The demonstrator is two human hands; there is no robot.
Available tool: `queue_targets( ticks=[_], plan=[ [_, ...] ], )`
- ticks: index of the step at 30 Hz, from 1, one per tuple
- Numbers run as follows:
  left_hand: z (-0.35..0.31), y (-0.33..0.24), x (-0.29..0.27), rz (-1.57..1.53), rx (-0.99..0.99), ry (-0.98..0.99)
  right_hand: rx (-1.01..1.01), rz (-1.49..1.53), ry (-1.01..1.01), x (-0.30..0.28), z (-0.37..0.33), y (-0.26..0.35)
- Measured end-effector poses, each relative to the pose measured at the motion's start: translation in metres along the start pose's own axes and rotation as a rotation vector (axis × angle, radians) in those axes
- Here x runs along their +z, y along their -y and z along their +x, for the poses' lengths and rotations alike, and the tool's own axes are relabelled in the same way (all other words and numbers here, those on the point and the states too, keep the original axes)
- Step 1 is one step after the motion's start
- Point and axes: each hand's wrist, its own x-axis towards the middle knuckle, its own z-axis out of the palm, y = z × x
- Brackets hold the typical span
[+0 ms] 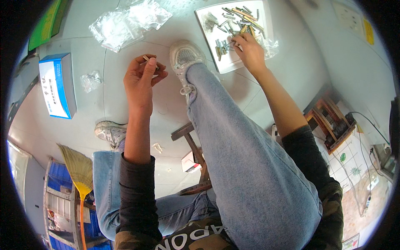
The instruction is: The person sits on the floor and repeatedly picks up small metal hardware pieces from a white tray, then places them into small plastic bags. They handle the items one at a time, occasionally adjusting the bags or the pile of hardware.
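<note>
My left hand (141,83) is raised above the floor, thumb and fingers closed around short brass-and-silver metal rods (146,58). How many rods it holds I cannot make out. Over a shallow white tray (230,66), my right hand (251,51) reaches down with fingers bent together among the loose metal pieces; what the fingertips hold, if anything, is hidden. Loose silver and brass-coloured rods (246,16) are scattered in the far part of the tray. A smaller group of short rods (221,49) lies near its left side, with a clear plastic bag of small parts (209,20) above them.
Crumpled clear plastic bags (129,24) lie on the floor left of the tray. A blue-and-white box (58,85) and a small bag with metal parts (91,80) are farther left. My shoe (186,54) stands between my hands. A broom (79,168) leans at lower left.
</note>
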Motion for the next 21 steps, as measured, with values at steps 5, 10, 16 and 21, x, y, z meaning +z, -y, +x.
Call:
queue_targets(
  ticks=[5,10,16,21],
  plan=[
    [-0.001,0.001,-0.001,0.034,-0.014,0.035,-0.103,-0.190,-0.006,0.015,0.017,-0.013],
    [-0.001,-0.001,0.001,0.012,-0.003,0.030,-0.030,-0.068,0.018,0.012,0.015,-0.020],
    [0.001,-0.003,0.000,-0.009,0.011,0.030,0.662,0.741,0.186,0.004,0.003,-0.020],
    [0.000,-0.002,-0.001,-0.025,0.003,0.034,0.751,0.862,0.206,0.013,-0.008,-0.013]
  ],
)
